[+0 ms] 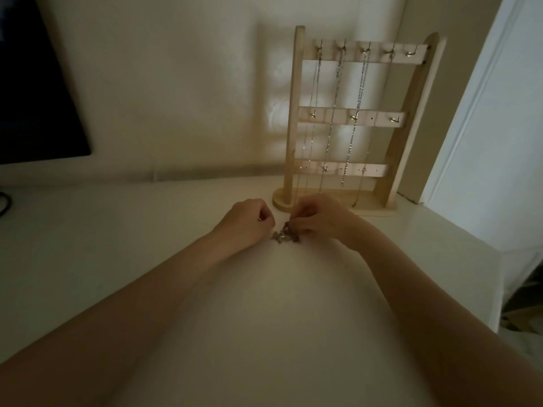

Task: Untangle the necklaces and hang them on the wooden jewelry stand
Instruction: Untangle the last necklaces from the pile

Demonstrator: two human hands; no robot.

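A small tangled heap of silver chain point(285, 235) lies on the white table point(147, 245), just in front of the wooden jewelry stand point(293, 118). My right hand point(318, 218) pinches the top of the tangle with curled fingers. My left hand point(246, 221) is curled beside it, fingertips at the heap's left edge; whether it holds a strand is hard to see. Several thin chains point(354, 124) hang from the hooks of the stand's top bar. The rightmost top hook point(411, 52) is bare.
A dark screen point(38, 83) leans at the back left, with a cable point(6, 202) on the table under it. The wall is close behind the stand. A white door frame point(476, 113) rises at the right, where the table's edge drops off.
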